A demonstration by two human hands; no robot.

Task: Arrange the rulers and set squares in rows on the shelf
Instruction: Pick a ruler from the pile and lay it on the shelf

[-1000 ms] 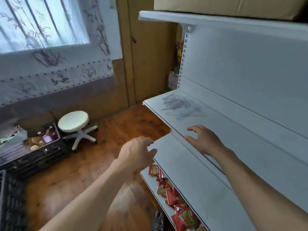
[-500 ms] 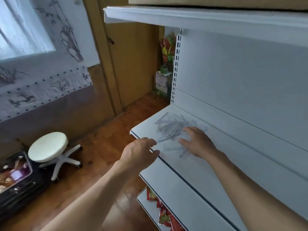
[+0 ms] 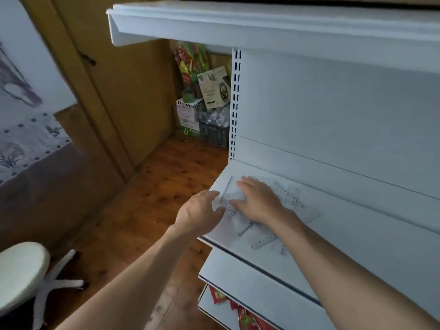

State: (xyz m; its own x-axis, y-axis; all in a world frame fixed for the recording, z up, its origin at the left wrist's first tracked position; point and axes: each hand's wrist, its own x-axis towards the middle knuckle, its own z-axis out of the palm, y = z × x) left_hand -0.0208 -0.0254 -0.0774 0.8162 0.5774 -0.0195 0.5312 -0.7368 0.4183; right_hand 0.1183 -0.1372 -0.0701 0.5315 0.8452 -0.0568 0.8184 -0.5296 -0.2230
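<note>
White shelf: rulers and set squares heaped; right hand newly flat atop; left hand alongside, grip unclear; sorting likely starting.

Clear plastic rulers and set squares, as I see them from the head camera: a loose, overlapping heap lying flat on the white shelf, near its left end. The pieces point in different directions, none in a row. One set square pokes out at the heap's right side. One ruler lies askew nearest the front lip. The heap's middle is hidden from me.
</note>
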